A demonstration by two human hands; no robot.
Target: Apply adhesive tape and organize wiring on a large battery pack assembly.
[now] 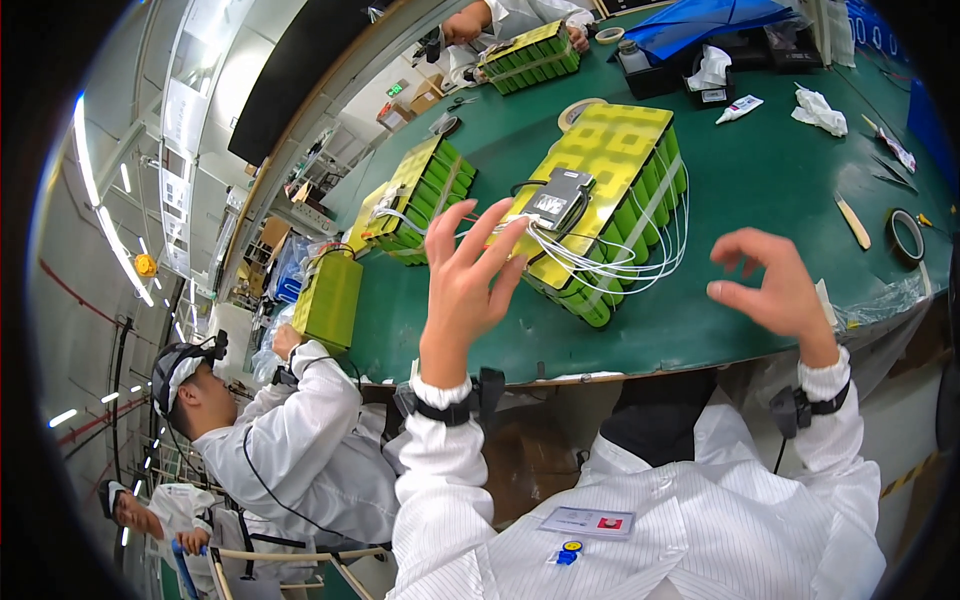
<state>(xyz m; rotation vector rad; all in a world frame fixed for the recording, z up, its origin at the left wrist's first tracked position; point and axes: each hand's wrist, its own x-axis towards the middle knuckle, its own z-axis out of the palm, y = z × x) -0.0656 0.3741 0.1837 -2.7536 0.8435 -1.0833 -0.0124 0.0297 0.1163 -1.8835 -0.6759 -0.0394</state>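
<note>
In front of me on the green table lies a battery pack (605, 150) of green cells with yellow insulating sheet on top. A dark circuit board (557, 200) rests on that sheet. Thin white wires (610, 268) run from the board and loop over the pack's near side. My left hand (468, 270) is raised at the pack's left near corner, fingers spread; it overlaps the board's wires in the picture, and I cannot tell whether it touches them. To the right of the pack, my right hand (775, 285) hovers with loosely bent fingers apart and nothing in them.
Another pack (420, 195) stands left, near a co-worker (290, 430) handling a yellow-green pack (330, 295). Across the table a person works at a further pack (530, 58). On the right lie a black tape roll (905, 238), a wooden-handled tool (853, 222), tweezers (893, 173) and a white tube (740, 108).
</note>
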